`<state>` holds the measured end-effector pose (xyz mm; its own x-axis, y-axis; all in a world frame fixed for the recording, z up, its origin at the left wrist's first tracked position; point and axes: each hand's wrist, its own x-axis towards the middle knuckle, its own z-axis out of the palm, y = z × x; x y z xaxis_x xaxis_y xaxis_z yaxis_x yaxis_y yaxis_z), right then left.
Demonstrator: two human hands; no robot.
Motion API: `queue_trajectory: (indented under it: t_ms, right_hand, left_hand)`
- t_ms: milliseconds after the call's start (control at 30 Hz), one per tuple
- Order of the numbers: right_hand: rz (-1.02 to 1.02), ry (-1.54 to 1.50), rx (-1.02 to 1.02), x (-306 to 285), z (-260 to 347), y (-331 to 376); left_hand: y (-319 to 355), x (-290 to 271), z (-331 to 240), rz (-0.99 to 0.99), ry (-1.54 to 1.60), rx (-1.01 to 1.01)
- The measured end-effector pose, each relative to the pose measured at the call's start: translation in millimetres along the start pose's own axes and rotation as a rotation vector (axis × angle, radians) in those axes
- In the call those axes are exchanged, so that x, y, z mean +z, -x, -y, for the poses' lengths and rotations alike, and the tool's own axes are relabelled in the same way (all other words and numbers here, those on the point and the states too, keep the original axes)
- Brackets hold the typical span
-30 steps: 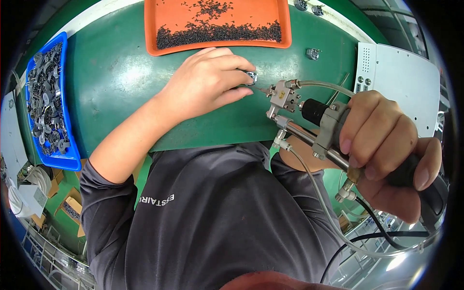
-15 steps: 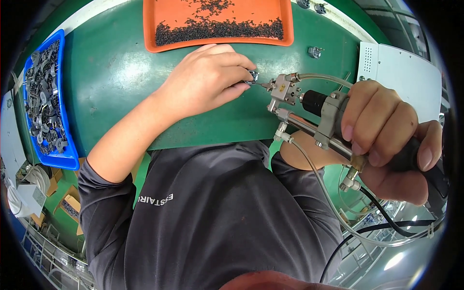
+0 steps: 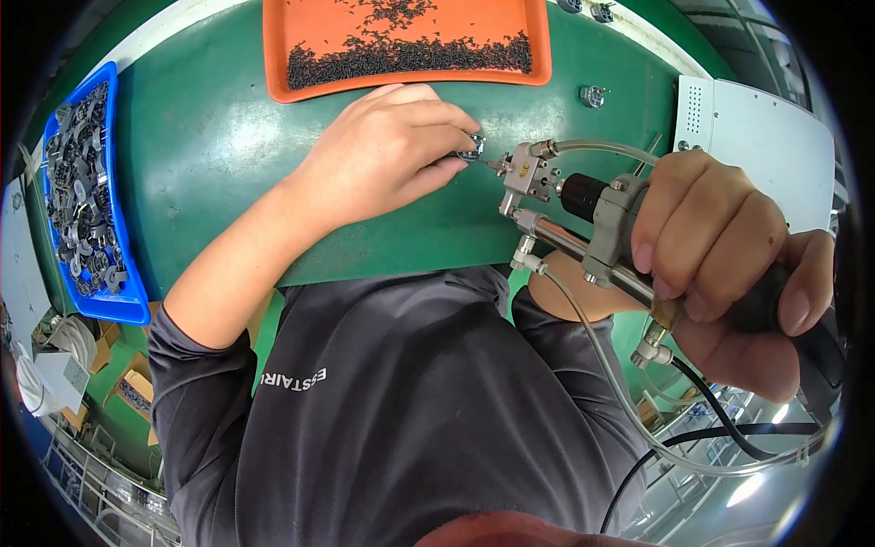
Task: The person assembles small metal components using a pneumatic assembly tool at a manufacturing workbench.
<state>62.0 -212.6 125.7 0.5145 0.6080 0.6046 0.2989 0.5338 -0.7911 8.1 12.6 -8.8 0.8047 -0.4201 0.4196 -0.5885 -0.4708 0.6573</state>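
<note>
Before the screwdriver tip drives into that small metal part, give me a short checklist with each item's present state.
1. Left hand pinches the small metal part on the green table: ok.
2. Right hand has a full grip on the powered screwdriver: ok.
3. Screwdriver tip meets the part: ok, it looks to be touching.
4. Screw seated on the tip: cannot tell, too small.
5. Fingertips out of the tip's way: not ok, they sit right beside it.
6. Hoses and cable hang free of the hands: ok.
</note>
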Motion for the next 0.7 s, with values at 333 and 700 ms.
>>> queue_trajectory:
  t_ms: [333, 700]
  right_hand:
    - [0.074, -0.027, -0.025, -7.4, -17.5, -6.5]
    - [-0.005, 0.012, -0.119, 19.6, -3.8, -12.6]
  left_hand:
    - [-2.8, -1.9, 4.8, 0.008, 0.017, -0.006]
    - [6.0, -3.3, -11.2, 0.014, -0.012, 0.016]
